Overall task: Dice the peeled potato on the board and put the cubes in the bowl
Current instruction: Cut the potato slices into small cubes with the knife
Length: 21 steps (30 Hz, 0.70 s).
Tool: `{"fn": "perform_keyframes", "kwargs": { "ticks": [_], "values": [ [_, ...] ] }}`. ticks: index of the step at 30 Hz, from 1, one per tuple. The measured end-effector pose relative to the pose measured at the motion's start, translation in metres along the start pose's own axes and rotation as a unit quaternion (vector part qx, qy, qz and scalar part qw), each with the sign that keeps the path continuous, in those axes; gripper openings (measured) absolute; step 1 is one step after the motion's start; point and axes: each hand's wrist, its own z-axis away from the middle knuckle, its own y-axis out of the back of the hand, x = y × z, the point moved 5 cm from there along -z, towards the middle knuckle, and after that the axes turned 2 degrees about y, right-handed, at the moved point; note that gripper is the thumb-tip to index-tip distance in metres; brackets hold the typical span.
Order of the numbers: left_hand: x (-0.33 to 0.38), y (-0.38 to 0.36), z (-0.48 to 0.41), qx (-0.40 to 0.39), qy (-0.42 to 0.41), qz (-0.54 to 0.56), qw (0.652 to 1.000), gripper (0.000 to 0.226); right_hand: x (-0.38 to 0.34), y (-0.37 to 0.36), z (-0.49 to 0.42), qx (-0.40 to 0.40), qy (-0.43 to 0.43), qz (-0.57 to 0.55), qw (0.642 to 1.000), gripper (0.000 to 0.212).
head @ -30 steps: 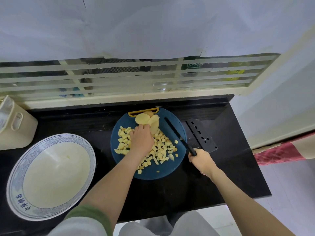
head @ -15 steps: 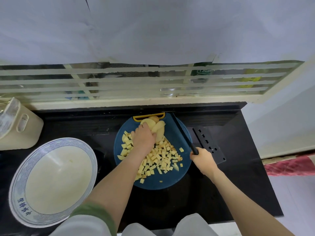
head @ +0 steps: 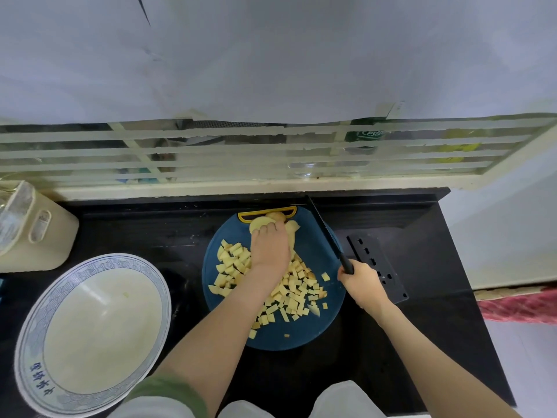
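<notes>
The left hand presses the potato slices at the board's far edge, cubes around it. The right hand's grip closes on the knife. The bowl sits at the table's left front.

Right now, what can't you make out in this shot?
- Uncut potato: mostly hidden under the left hand.
- Cubes: some covered by the forearm.
- Knife handle: inside the right hand grip.
- Bowl: its near rim is hidden by the sleeve.
</notes>
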Motion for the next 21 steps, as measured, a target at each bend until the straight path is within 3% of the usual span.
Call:
{"fn": "perform_keyframes", "kwargs": {
  "ticks": [4,7,9,11,15,21],
  "values": [
    [0.013,0.007,-0.003,0.021,-0.014,0.060,0.998,0.026,0.000,0.006,-0.001,0.008,0.007,-0.022,1.000,0.013],
    [0.024,0.010,-0.004,0.036,-0.006,0.183,0.982,0.022,0.000,0.010,0.000,0.022,0.016,-0.057,0.998,0.017],
    [0.033,0.004,-0.007,0.008,-0.005,0.264,0.964,0.020,0.002,0.013,0.000,0.032,0.011,-0.088,0.996,0.017],
    [0.042,-0.004,-0.011,-0.048,-0.013,0.276,0.960,0.020,0.005,0.016,-0.001,0.038,-0.004,-0.111,0.993,0.015],
    [0.050,-0.013,-0.017,-0.050,-0.058,0.093,0.993,0.027,0.009,0.020,-0.004,0.032,-0.023,-0.123,0.992,0.014],
    [0.040,-0.021,-0.021,-0.101,-0.049,-0.056,0.992,0.032,0.011,0.012,-0.003,-0.017,-0.019,-0.094,0.995,0.012]
  ]
}}
